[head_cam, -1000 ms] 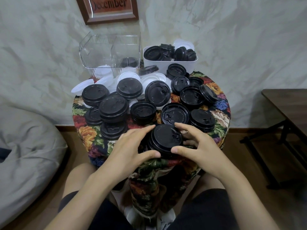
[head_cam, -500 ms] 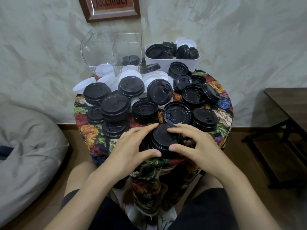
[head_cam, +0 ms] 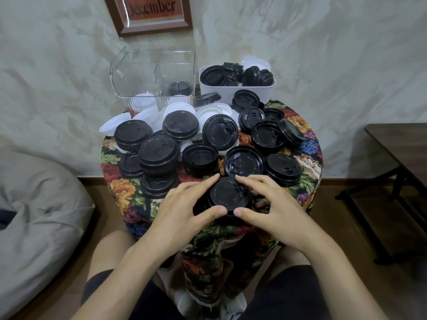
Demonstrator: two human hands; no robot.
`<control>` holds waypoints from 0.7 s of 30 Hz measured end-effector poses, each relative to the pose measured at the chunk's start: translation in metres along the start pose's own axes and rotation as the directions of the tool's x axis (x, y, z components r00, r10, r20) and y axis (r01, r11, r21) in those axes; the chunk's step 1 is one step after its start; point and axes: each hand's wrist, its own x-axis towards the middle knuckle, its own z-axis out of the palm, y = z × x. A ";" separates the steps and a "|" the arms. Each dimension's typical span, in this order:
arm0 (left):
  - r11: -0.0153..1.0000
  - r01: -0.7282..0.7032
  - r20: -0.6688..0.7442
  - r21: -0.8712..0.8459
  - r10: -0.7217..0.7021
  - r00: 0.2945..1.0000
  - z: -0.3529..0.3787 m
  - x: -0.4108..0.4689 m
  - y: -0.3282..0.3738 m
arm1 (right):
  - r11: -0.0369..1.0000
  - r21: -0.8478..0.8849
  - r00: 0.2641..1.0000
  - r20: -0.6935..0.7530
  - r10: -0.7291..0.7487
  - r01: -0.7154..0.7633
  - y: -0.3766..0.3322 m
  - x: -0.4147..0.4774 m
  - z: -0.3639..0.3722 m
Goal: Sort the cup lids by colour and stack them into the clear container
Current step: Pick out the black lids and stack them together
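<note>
A stack of black lids (head_cam: 227,197) stands at the near edge of the small round table (head_cam: 307,146). My left hand (head_cam: 184,211) and my right hand (head_cam: 275,209) grip it from both sides, thumbs at the front, forefingers at the back. Several more black lids (head_cam: 159,153) lie spread over the flowered cloth, some stacked. White lids (head_cam: 212,112) lie further back. The clear container (head_cam: 153,77) stands at the back left, with white lids and a few black lids inside.
A white tub (head_cam: 235,91) at the back right holds more black lids and a white one. A grey beanbag (head_cam: 39,204) lies on the floor to the left. A dark wooden table (head_cam: 399,148) stands at the right.
Both hands have closed in tighter round the black stack, and my right forefinger now reaches over its far rim. The stack stays at the table's near edge.
</note>
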 end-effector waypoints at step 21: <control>0.983 -0.081 -0.084 0.162 0.095 0.992 0.006 -0.002 0.006 | 0.996 -0.085 0.965 -0.262 0.008 -0.031 0.005 0.024 -0.001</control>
